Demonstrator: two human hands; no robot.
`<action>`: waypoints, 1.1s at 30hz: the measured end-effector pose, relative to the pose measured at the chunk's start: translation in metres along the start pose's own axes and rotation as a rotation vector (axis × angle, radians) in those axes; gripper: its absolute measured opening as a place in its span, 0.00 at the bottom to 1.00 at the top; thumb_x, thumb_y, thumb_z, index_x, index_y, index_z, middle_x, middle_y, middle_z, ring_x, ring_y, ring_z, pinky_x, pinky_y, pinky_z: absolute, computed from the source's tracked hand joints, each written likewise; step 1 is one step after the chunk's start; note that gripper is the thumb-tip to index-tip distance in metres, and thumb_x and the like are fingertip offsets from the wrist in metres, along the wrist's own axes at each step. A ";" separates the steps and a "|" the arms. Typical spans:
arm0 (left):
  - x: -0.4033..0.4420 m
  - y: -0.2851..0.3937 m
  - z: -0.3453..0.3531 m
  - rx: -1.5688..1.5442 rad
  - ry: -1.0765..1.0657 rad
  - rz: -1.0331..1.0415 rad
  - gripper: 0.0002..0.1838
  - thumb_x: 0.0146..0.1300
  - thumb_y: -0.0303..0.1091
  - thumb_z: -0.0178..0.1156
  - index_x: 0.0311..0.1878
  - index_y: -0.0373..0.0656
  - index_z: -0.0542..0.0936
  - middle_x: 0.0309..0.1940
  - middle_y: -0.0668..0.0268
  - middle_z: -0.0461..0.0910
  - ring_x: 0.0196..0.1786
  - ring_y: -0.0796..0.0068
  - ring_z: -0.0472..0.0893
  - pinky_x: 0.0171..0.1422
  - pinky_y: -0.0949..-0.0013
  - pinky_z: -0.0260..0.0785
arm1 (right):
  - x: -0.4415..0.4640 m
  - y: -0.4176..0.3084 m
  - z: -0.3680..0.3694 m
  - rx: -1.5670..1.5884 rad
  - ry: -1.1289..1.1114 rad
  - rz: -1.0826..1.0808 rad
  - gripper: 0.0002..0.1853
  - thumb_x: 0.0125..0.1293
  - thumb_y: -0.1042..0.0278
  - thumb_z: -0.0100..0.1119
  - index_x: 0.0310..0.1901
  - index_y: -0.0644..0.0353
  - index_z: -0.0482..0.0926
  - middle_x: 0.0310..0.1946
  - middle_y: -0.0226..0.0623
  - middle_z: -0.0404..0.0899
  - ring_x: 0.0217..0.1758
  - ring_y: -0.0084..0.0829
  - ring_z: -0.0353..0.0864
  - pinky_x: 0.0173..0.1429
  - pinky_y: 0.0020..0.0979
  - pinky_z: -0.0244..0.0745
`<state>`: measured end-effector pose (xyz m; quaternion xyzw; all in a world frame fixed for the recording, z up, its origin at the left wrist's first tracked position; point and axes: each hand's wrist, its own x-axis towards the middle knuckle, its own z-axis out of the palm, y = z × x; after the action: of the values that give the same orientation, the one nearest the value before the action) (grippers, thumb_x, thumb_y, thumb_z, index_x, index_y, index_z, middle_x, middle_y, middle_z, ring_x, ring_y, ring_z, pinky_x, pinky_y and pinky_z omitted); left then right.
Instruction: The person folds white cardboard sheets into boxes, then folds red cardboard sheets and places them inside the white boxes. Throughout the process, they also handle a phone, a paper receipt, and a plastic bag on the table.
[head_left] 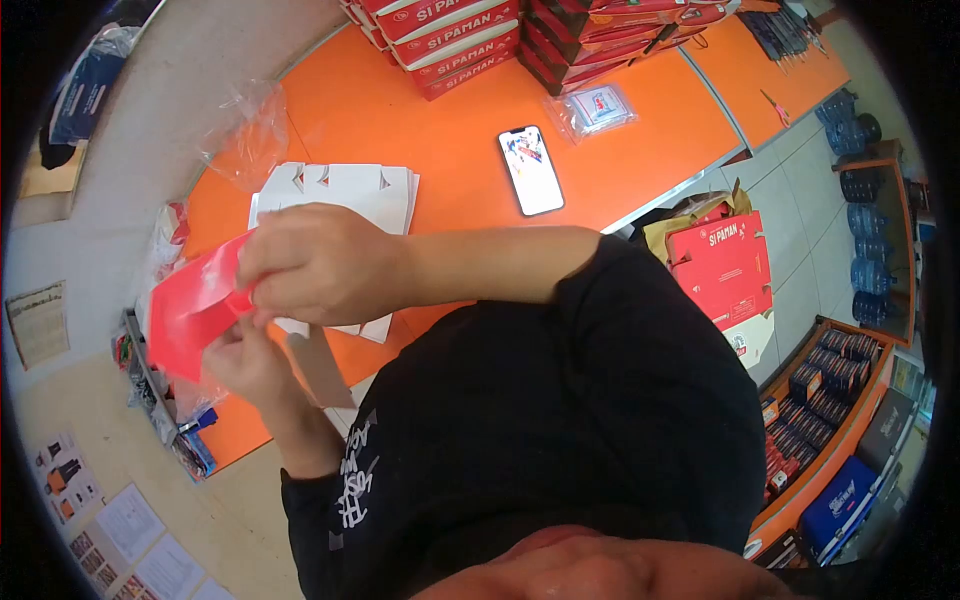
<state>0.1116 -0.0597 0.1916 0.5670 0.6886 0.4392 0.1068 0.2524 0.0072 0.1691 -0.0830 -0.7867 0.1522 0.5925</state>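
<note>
A glossy red cardboard piece point(185, 315), partly folded, is held up over the left end of the orange table. My right hand point(320, 260) comes in from above, its fingers closed on the cardboard's upper right edge. Just below, my left hand point(245, 365) pinches the lower edge, with its fingertips close to those of the right. A plain greyish flap point(318, 368) shows beside my left wrist; whether it joins the red piece I cannot tell. Under and behind my right hand lies a stack of white die-cut cardboard sheets point(385, 195) on the table.
Stacks of red boxes point(455, 45) stand at the table's back. A phone point(531, 170) with a lit screen and a clear plastic packet point(600, 108) lie on the orange table point(440, 150). Red flattened boxes point(720, 265) stand to the right, near a shelf of small boxes point(825, 400).
</note>
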 end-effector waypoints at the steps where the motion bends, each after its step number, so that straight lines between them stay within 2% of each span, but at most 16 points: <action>1: -0.006 0.007 0.005 0.378 -0.083 0.016 0.13 0.49 0.33 0.61 0.36 0.38 0.76 0.27 0.60 0.76 0.30 0.67 0.75 0.33 0.66 0.67 | 0.002 -0.001 0.003 -0.014 0.076 0.078 0.04 0.50 0.70 0.60 0.25 0.58 0.76 0.30 0.32 0.77 0.37 0.31 0.78 0.42 0.33 0.74; 2: -0.010 -0.014 0.013 0.520 0.014 0.475 0.13 0.51 0.29 0.60 0.40 0.37 0.74 0.33 0.61 0.75 0.34 0.69 0.75 0.34 0.66 0.66 | 0.004 -0.001 0.005 -0.028 0.156 0.156 0.05 0.51 0.69 0.60 0.24 0.58 0.75 0.28 0.32 0.76 0.35 0.31 0.77 0.41 0.33 0.74; 3: -0.009 -0.024 0.013 0.524 0.018 0.480 0.13 0.51 0.29 0.60 0.40 0.37 0.74 0.33 0.61 0.75 0.34 0.69 0.75 0.34 0.66 0.66 | 0.001 0.004 0.009 -0.027 0.162 0.151 0.05 0.51 0.69 0.60 0.24 0.58 0.75 0.28 0.32 0.76 0.35 0.31 0.77 0.41 0.33 0.74; 5: 0.002 -0.008 0.025 -0.796 -0.135 -0.341 0.14 0.56 0.32 0.59 0.36 0.35 0.65 0.35 0.60 0.71 0.39 0.77 0.73 0.38 0.70 0.69 | -0.013 0.020 0.016 -0.107 -0.010 0.276 0.09 0.53 0.63 0.58 0.22 0.59 0.75 0.25 0.34 0.75 0.33 0.32 0.77 0.38 0.35 0.72; 6: 0.012 -0.026 0.023 -0.563 -0.246 -0.106 0.13 0.59 0.33 0.57 0.35 0.34 0.66 0.34 0.58 0.73 0.36 0.74 0.76 0.37 0.68 0.71 | -0.020 0.025 0.016 -0.108 -0.007 0.285 0.09 0.53 0.63 0.58 0.22 0.59 0.75 0.25 0.34 0.75 0.33 0.32 0.77 0.38 0.35 0.72; 7: 0.011 -0.037 0.025 -0.562 -0.249 -0.112 0.13 0.59 0.33 0.57 0.35 0.34 0.66 0.34 0.58 0.73 0.36 0.74 0.76 0.37 0.68 0.71 | -0.024 0.028 0.012 -0.034 -0.188 0.401 0.11 0.54 0.62 0.56 0.22 0.60 0.76 0.25 0.36 0.75 0.32 0.33 0.77 0.37 0.36 0.72; 9: 0.009 -0.049 0.029 -0.043 -0.341 -0.154 0.11 0.61 0.32 0.55 0.36 0.33 0.68 0.28 0.56 0.76 0.30 0.71 0.79 0.32 0.69 0.70 | -0.023 0.032 0.005 0.045 -0.378 0.502 0.13 0.55 0.60 0.55 0.22 0.60 0.77 0.24 0.38 0.76 0.30 0.34 0.77 0.36 0.37 0.72; 10: 0.007 -0.030 0.032 0.384 -0.457 -0.130 0.08 0.60 0.28 0.53 0.37 0.33 0.69 0.21 0.53 0.77 0.25 0.62 0.80 0.27 0.65 0.69 | -0.013 0.029 -0.004 0.034 -0.535 0.740 0.13 0.54 0.60 0.54 0.21 0.61 0.78 0.23 0.40 0.77 0.28 0.35 0.77 0.34 0.37 0.72; 11: 0.000 -0.033 0.038 0.386 -0.459 -0.133 0.08 0.60 0.28 0.53 0.37 0.33 0.69 0.21 0.53 0.77 0.25 0.62 0.80 0.27 0.65 0.69 | -0.009 0.027 -0.008 0.021 -0.689 0.982 0.14 0.54 0.60 0.53 0.20 0.61 0.79 0.22 0.41 0.77 0.26 0.37 0.77 0.32 0.38 0.71; 13: -0.017 -0.053 0.053 0.712 -0.597 0.357 0.07 0.59 0.28 0.53 0.36 0.35 0.69 0.20 0.50 0.76 0.26 0.54 0.79 0.26 0.60 0.67 | -0.010 0.025 -0.004 -0.063 -0.755 0.935 0.12 0.51 0.62 0.55 0.20 0.62 0.79 0.21 0.42 0.77 0.24 0.38 0.77 0.31 0.38 0.72; 17: -0.026 -0.079 0.066 0.720 -0.662 0.128 0.06 0.58 0.28 0.53 0.37 0.36 0.70 0.25 0.48 0.77 0.26 0.48 0.77 0.26 0.55 0.67 | -0.007 0.044 -0.002 -0.410 -0.741 0.597 0.07 0.45 0.69 0.57 0.18 0.63 0.78 0.21 0.44 0.78 0.25 0.40 0.78 0.29 0.37 0.72; 19: -0.017 -0.100 0.059 0.510 -0.468 0.122 0.07 0.59 0.28 0.53 0.38 0.35 0.70 0.23 0.49 0.77 0.22 0.54 0.78 0.24 0.59 0.68 | -0.006 0.051 -0.006 -0.411 -0.820 0.477 0.05 0.43 0.71 0.57 0.21 0.63 0.78 0.22 0.45 0.78 0.27 0.41 0.79 0.30 0.38 0.73; 21: -0.003 -0.098 0.050 -0.178 -0.368 -0.343 0.09 0.64 0.32 0.50 0.42 0.35 0.70 0.22 0.62 0.77 0.19 0.77 0.77 0.21 0.73 0.69 | -0.028 0.059 0.011 -0.313 -0.701 0.180 0.05 0.45 0.71 0.57 0.24 0.62 0.77 0.22 0.44 0.78 0.27 0.40 0.79 0.31 0.38 0.73; 27: -0.004 -0.076 0.060 -0.258 -0.253 -0.038 0.08 0.65 0.29 0.48 0.43 0.34 0.70 0.22 0.64 0.76 0.24 0.79 0.77 0.24 0.76 0.68 | -0.036 0.025 0.020 0.223 -0.307 0.723 0.05 0.55 0.72 0.51 0.30 0.62 0.75 0.21 0.40 0.78 0.26 0.37 0.79 0.32 0.34 0.71; 29: -0.001 -0.069 0.056 0.134 -0.359 0.042 0.09 0.63 0.28 0.50 0.43 0.34 0.70 0.19 0.63 0.76 0.27 0.78 0.79 0.26 0.75 0.68 | -0.033 0.020 0.015 0.286 -0.332 0.945 0.05 0.53 0.72 0.52 0.30 0.62 0.75 0.21 0.39 0.78 0.24 0.38 0.78 0.31 0.35 0.71; 33: -0.005 -0.076 0.057 0.510 -0.379 0.343 0.09 0.60 0.27 0.53 0.41 0.34 0.69 0.16 0.61 0.74 0.26 0.71 0.80 0.27 0.72 0.69 | -0.039 0.020 0.024 0.160 -0.225 0.773 0.05 0.53 0.71 0.51 0.30 0.62 0.75 0.20 0.39 0.78 0.24 0.39 0.78 0.31 0.36 0.71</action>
<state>0.0979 -0.0341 0.1010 0.7540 0.6390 0.1518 0.0125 0.2398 0.0105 0.1210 -0.3092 -0.7431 0.4323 0.4066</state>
